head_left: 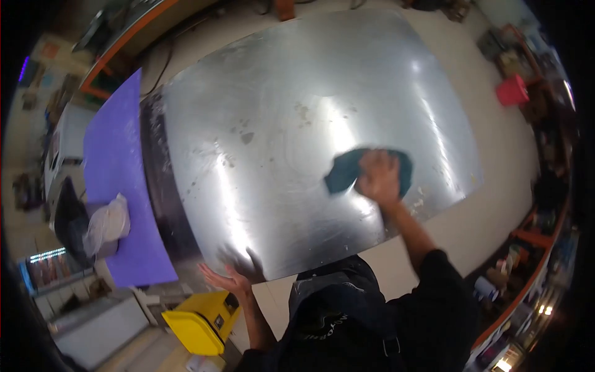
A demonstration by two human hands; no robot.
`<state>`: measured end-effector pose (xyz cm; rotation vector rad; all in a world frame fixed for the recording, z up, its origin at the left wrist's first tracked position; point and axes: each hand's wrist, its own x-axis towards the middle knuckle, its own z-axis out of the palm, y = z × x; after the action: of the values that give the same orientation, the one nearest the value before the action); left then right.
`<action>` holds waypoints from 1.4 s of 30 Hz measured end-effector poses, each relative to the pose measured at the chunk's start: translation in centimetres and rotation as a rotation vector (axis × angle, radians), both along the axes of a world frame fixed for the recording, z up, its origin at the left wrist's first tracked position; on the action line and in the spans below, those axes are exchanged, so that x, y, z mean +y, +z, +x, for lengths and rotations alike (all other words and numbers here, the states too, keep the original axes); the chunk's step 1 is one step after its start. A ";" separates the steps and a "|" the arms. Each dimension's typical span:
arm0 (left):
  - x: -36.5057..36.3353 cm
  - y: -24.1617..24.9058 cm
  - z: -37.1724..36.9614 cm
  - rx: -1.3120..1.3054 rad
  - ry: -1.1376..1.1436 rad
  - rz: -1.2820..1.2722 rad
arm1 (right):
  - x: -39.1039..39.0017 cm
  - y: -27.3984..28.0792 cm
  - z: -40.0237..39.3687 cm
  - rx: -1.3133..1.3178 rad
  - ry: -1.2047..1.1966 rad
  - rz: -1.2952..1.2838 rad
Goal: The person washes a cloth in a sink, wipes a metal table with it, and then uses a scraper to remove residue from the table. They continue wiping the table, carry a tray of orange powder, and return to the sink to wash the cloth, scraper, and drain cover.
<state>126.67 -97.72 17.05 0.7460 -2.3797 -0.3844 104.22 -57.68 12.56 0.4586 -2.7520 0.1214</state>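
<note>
Plastic-wrapped tub (pixel 111 222) is standing at the purple sheet's (pixel 118 142) left edge, contents unclear. Yellow bin (pixel 195 322) is standing beside the person, contents hidden. Left hand (pixel 228 281) is hovering empty by the near edge, fingers extended, thumb apart. Dark-green cloth (pixel 344 172) is lying rumpled on spotted, shiny metal surface (pixel 279 180), right of centre, right hand (pixel 378 178) covering it; blurred fingers, can't tell spread or gripping. Red bucket (pixel 511 90) is standing far right.

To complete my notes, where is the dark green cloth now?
In the head view, the dark green cloth lies right of centre on the shiny metal surface, under the right hand.
</note>
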 end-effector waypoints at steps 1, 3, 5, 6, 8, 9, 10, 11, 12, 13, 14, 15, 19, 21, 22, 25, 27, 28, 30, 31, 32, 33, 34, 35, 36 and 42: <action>0.6 -0.3 -1.1 0.042 -0.091 0.035 | 3.5 0.3 -2.3 -0.036 -0.214 0.070; 1.8 0.0 -2.2 0.039 -0.282 0.118 | 7.0 1.1 -8.0 -0.197 -0.558 -0.009; 4.0 0.8 -4.8 0.016 -0.432 0.189 | 4.6 0.5 -9.8 -0.061 -0.732 -0.019; 5.3 0.8 -6.4 0.034 -0.549 0.218 | 1.5 2.4 -8.8 -0.127 -0.633 0.147; 7.8 1.6 -8.7 0.067 -0.721 0.253 | -5.4 3.9 -3.6 -0.193 -0.352 0.037; 9.5 2.3 -9.7 0.024 -0.823 0.237 | -8.5 2.8 -0.4 -0.185 -0.249 0.013; 11.3 2.8 -11.0 -0.012 -0.925 0.219 | -10.6 3.3 3.8 -0.300 -0.042 0.026; 12.7 2.4 -11.8 -0.046 -1.019 0.184 | -10.6 3.1 7.3 -0.291 0.146 -0.151; 13.8 2.3 -12.2 -0.102 -1.113 0.151 | -9.4 2.7 10.6 -0.295 0.337 -0.338; 14.9 2.5 -12.3 -0.125 -1.156 0.160 | -6.8 3.6 11.4 -0.381 0.255 -0.267; 16.0 2.6 -12.2 -0.142 -1.191 0.168 | -3.2 4.5 11.4 -0.462 0.182 -0.192; 16.7 2.8 -11.5 -0.161 -1.177 0.186 | 1.5 1.9 11.2 -0.184 0.042 -0.117; 19.8 2.2 -9.3 -0.215 -1.082 0.254 | 25.9 -0.6 4.5 -0.144 -0.708 0.133; 22.6 2.0 -7.8 -0.229 -0.982 0.275 | 30.4 0.9 -0.8 -0.229 -0.945 -0.148; 24.5 2.1 -7.3 -0.187 -0.947 0.278 | 29.3 0.7 -2.9 -0.244 -0.951 -0.092; 32.3 3.7 -8.0 -0.066 -0.876 0.241 | 21.2 -0.8 -7.1 -0.100 -0.578 -0.105; 36.9 5.3 -9.7 -0.092 -0.849 0.242 | 13.5 -0.2 -3.0 -0.166 -0.066 -0.153; 38.3 5.8 -10.6 -0.120 -0.840 0.220 | 11.1 0.8 0.4 -0.211 0.186 -0.152; 38.3 3.5 -11.9 -0.269 -0.806 0.113 | 9.6 0.9 5.8 -0.169 0.542 -0.319; 37.7 2.0 -11.8 -0.506 -0.767 0.087 | 10.5 0.6 8.2 -0.195 0.591 -0.380; 38.7 0.8 -11.0 -0.537 -0.819 0.070 | 11.9 0.5 9.4 -0.225 0.636 -0.445; 39.8 -0.2 -10.0 -0.578 -0.875 0.055 | 15.0 0.0 9.9 -0.222 0.639 -0.496; 41.2 -0.7 -9.4 -0.626 -0.932 0.044 | 19.1 -0.6 10.8 -0.227 0.640 -0.550; 44.5 -0.4 -9.3 -0.650 -1.032 0.052 | 23.7 -0.6 11.0 -0.219 0.595 -0.559; 48.8 -0.1 -9.5 -0.669 -1.125 0.067 | 28.5 -0.2 10.5 -0.214 0.556 -0.563; 62.4 0.5 -22.1 -0.168 -1.191 0.518 | 43.0 2.8 -2.4 -0.034 0.372 -0.140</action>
<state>104.62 -35.28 17.53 -0.5868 -2.6549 -1.4798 101.85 -14.66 15.31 0.9299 -2.6364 0.4129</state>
